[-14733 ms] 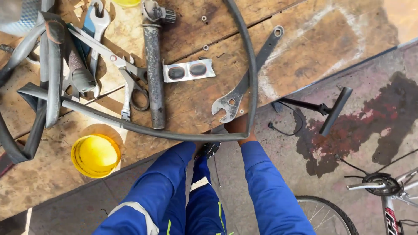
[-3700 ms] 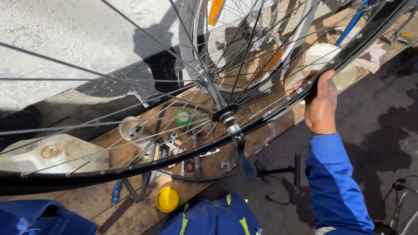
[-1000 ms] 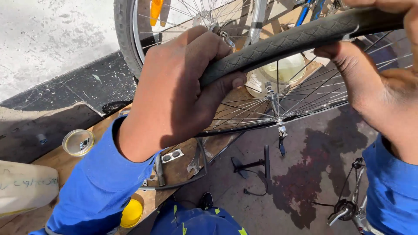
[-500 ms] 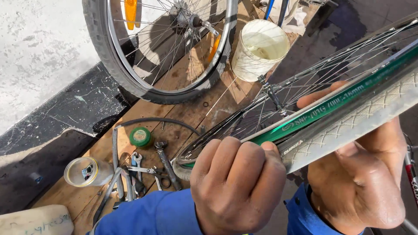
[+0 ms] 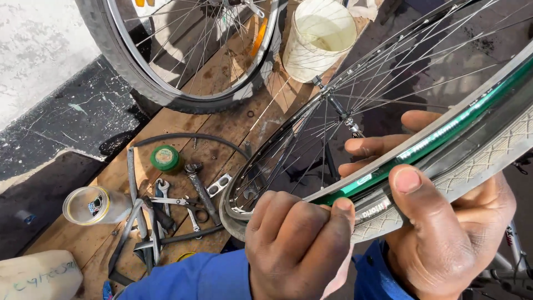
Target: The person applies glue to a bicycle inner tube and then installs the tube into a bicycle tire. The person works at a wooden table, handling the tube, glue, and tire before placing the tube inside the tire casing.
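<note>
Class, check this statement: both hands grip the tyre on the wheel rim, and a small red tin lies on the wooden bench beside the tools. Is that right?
Not quite. The head view shows the small tin is green, not red. The rest stands: left hand and right hand grip the tyre.

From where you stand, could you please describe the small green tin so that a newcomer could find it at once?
Start at the wooden bench under the upright spare wheel. Below that wheel's tyre, inside the curve of a black inner tube, sits the small green tin. It is the only round green thing there; the tools beside it are grey metal.
</note>
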